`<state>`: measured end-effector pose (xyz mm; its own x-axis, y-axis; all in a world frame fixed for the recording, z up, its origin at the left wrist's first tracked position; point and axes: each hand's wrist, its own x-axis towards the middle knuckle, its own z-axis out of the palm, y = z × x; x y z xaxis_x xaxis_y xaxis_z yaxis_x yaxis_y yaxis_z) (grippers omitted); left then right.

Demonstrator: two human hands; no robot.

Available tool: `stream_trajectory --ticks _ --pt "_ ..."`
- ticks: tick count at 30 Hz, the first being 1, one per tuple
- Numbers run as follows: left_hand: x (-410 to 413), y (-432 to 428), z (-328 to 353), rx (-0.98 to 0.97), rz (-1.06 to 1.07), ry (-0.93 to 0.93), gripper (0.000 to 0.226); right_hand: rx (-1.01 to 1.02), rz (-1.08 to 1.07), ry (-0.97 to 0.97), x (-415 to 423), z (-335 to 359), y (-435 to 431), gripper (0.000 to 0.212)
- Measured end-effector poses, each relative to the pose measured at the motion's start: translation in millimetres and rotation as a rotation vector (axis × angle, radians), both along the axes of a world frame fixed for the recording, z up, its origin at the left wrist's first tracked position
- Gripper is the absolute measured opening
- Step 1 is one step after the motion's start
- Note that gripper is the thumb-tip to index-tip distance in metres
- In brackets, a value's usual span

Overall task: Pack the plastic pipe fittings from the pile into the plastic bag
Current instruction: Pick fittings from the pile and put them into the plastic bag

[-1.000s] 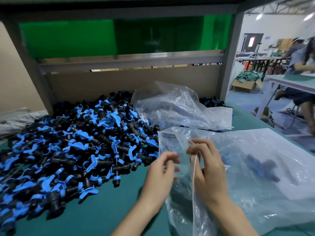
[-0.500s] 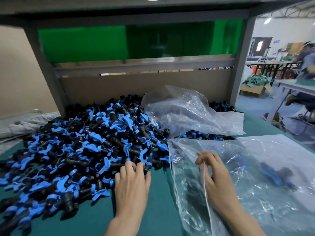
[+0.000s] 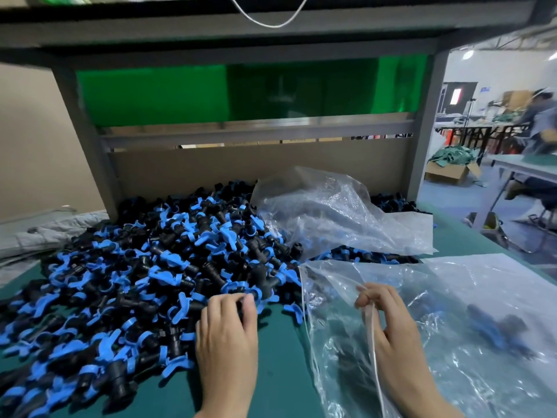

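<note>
Grey steel frame (image 3: 87,140), green panel (image 3: 150,95), teal tabletop (image 3: 280,372).

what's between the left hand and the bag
Nothing visible: only bare mat lies between the left hand, curled on a fitting at the pile edge, and the bag, whose rim the right hand pinches.

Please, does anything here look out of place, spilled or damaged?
A crumpled clear bag lies loose over the right rear part of the pile of fittings, covering some of them. Nothing looks spilled or broken.
</note>
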<state>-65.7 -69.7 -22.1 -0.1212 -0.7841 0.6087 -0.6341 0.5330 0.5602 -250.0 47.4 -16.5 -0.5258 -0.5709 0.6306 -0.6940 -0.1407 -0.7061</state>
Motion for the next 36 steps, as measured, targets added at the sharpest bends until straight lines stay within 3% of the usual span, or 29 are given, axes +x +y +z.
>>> stream_trajectory --ticks 3,6,13,17,29,36 --pt "1.5 2.9 -0.8 0.234 -0.094 0.326 0.051 0.009 0.004 0.008 -0.5 -1.7 -0.8 0.031" --pt "-2.8 9.1 2.5 0.422 -0.134 0.46 0.065 -0.004 0.019 0.011 1.6 -0.3 -1.6 0.027" --pt "-6.2 18.0 1.8 0.46 -0.248 0.579 0.047 -0.001 0.017 -0.004 0.2 -2.0 -0.3 0.029" --pt "-11.9 24.4 7.7 0.511 -0.378 0.67 0.02 0.007 0.015 0.005 -0.2 -1.1 -0.1 0.032" --pt "-15.2 28.3 -1.1 0.519 -0.477 0.597 0.019 -0.012 -0.018 0.034 0.7 2.1 1.3 0.031" --pt "-21.0 36.8 -3.5 0.409 -0.486 0.345 0.018 -0.084 -0.057 0.079 3.9 10.8 2.9 0.019"
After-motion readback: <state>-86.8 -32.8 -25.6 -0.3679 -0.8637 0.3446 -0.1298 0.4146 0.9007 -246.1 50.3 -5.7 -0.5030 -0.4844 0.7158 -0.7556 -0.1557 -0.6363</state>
